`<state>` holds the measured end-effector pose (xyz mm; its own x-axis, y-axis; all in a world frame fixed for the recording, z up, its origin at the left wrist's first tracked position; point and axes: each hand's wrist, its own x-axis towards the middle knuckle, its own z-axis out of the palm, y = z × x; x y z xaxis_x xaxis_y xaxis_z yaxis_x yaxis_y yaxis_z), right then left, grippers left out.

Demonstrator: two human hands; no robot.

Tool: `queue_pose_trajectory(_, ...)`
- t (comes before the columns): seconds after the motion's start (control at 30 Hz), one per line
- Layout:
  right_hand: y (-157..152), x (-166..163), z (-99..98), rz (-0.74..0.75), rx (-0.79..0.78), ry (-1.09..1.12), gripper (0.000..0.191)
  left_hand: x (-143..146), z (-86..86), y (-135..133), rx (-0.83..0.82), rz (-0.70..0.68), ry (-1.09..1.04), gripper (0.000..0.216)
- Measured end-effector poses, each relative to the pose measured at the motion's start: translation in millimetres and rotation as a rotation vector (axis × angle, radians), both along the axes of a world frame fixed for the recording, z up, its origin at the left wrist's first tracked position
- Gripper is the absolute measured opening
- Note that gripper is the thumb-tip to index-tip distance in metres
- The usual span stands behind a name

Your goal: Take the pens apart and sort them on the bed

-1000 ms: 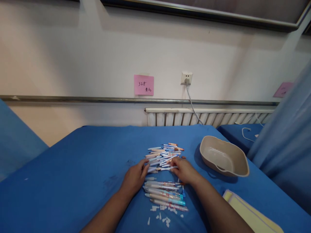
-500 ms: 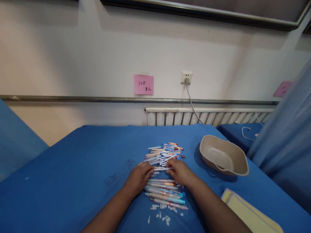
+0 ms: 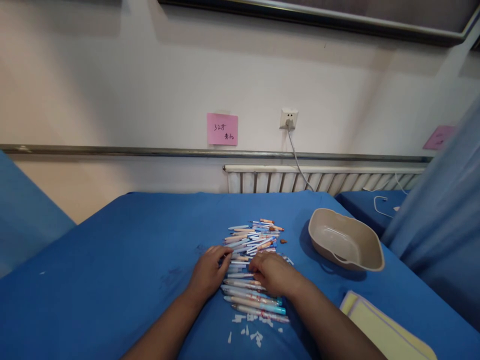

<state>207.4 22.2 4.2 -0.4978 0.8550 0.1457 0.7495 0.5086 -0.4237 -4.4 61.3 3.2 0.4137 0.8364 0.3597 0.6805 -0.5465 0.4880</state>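
My left hand (image 3: 210, 270) rests on the blue cloth at the left ends of a row of pen parts. Its thumb and forefinger are a little apart, with nothing visible between them. Over the right side of the same row lies my right hand (image 3: 275, 273), fingers curled down by a pale pen barrel (image 3: 240, 275); its fingertips are partly hidden. Nearest me lie several assembled-looking pens (image 3: 257, 305), some with turquoise ends. Beyond my hands is a loose pile of thin white tubes and pale barrels (image 3: 249, 237). Small white tips (image 3: 257, 338) are scattered in front.
A beige plastic basin (image 3: 343, 240) stands at the right on the blue-covered table (image 3: 112, 280). Folded yellow cloths (image 3: 386, 325) lie at the lower right. Behind the table are a radiator (image 3: 270, 180) and a plugged socket (image 3: 288, 119). A blue curtain (image 3: 442, 200) hangs at the right.
A thin white tube was stretched between both hands; it no longer shows there. My right hand has moved down and left over the row, and my left hand has shifted slightly left.
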Motion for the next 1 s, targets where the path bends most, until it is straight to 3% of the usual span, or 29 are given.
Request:
queue_pose_trajectory(0.17,2.0,6.9,0.2,0.012,0.0,-0.004,0.02,2.2,3.9,-4.5,-0.016,-0.044,-0.041,0.022)
queue_pose_trajectory(0.5,14.0,14.8,-16.9,-0.067,-0.152,0.323,0.019,5.3,9.6,-11.3,-0.096,-0.256,0.033,0.018)
queue_pose_trajectory(0.77,10.7,5.1,-9.0,-0.02,-0.115,0.297,0.016,11.1,10.5,-15.1,-0.049,-0.261,-0.027,0.021)
queue_pose_trajectory(1.0,9.7,1.5,-10.2,-0.066,-0.065,0.313,0.008,8.6,7.5,-14.3,-0.117,-0.098,-0.051,0.03)
